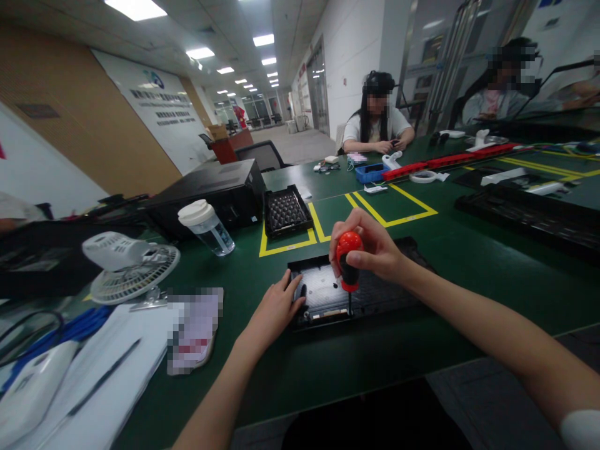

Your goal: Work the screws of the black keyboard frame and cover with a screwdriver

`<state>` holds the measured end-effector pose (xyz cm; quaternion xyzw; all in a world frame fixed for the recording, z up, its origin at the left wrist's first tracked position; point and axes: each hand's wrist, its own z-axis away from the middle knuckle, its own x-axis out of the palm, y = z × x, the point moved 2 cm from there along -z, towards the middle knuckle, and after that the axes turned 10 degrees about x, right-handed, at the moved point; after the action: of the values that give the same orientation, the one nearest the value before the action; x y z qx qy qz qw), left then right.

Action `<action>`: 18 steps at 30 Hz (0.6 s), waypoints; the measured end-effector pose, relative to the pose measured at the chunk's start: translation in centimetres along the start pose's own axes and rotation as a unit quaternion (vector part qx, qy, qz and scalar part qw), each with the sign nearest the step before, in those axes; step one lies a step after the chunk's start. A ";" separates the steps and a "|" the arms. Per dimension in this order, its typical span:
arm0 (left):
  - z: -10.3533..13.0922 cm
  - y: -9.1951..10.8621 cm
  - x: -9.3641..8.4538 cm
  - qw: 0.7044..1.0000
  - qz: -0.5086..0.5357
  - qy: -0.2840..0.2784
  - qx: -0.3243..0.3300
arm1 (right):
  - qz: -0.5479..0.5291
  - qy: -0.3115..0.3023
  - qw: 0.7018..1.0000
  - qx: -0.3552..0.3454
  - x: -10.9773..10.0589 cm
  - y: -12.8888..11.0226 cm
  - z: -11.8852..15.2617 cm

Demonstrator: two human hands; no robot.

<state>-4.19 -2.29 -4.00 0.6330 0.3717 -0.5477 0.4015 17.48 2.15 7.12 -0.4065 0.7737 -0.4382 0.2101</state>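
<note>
A black panel [384,294] with a silvery sheet at its left part lies flat on the green table [262,387]. My right hand [365,247] is wrapped round the red and black handle of a screwdriver [349,262]. The screwdriver stands upright, its shaft pointing down at a small metallic strip [330,314] along the panel's near edge; whether the tip touches a screw is too small to tell. On the panel's left end rests my left hand [277,303], fingers apart, holding nothing.
Beyond the panel is a black tray [287,211] of dark pieces. At left are a lidded cup [206,226], a white fan [134,262], a phone [195,331] and papers with a pen [105,377]. A person [377,119] sits across the table; another sits farther right.
</note>
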 end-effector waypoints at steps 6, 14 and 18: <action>0.0 0.0 0.0 1.000 -0.002 0.001 0.001 | 0.024 0.012 0.999 -0.021 0.2 -0.2 0.2; -0.1 -0.2 0.3 1.000 -0.007 0.008 0.009 | 0.065 0.049 0.996 -0.027 0.2 -0.2 0.3; -0.1 -0.2 0.3 1.000 -0.008 0.005 0.008 | 0.090 0.075 0.993 -0.027 0.3 -0.2 0.3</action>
<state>-4.34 -2.11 -4.29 0.6355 0.3748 -0.5508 0.3903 17.66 1.71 7.16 -0.3066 0.8321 -0.4262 0.1787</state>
